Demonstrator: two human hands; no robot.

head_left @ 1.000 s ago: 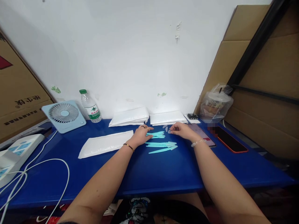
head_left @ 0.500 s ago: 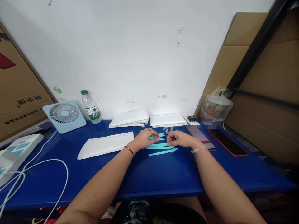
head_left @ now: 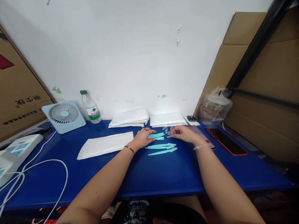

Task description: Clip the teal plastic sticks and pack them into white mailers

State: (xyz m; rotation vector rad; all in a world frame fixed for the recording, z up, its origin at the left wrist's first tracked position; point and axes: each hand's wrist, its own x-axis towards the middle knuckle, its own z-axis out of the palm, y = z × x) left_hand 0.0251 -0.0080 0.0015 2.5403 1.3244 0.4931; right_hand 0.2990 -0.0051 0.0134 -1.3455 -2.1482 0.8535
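Several thin turquoise plastic sticks (head_left: pixel 162 148) lie on the blue table (head_left: pixel 151 174). My left hand (head_left: pixel 143 137) rests flat on the far group of these sticks (head_left: pixel 157 136), its fingers stretched over their left ends. My right hand (head_left: pixel 181 133) is curled just right of that group, fingertips pinched near some small clear plastic pieces (head_left: pixel 167 128). What the pinch holds is too small to make out. Both forearms reach in from the near edge.
A white padded mailer (head_left: pixel 105 144) lies left of my hands, two stacks of mailers (head_left: pixel 129 117) at the wall. A small fan (head_left: pixel 64 114), water bottle (head_left: pixel 89 106), white cables (head_left: pixel 35 169), two phones (head_left: pixel 227 141) and a bagged cup (head_left: pixel 216 105) stand around.
My right hand has moved from the near sticks back toward the wall, to the clear pieces. My left hand has stayed on the far sticks.
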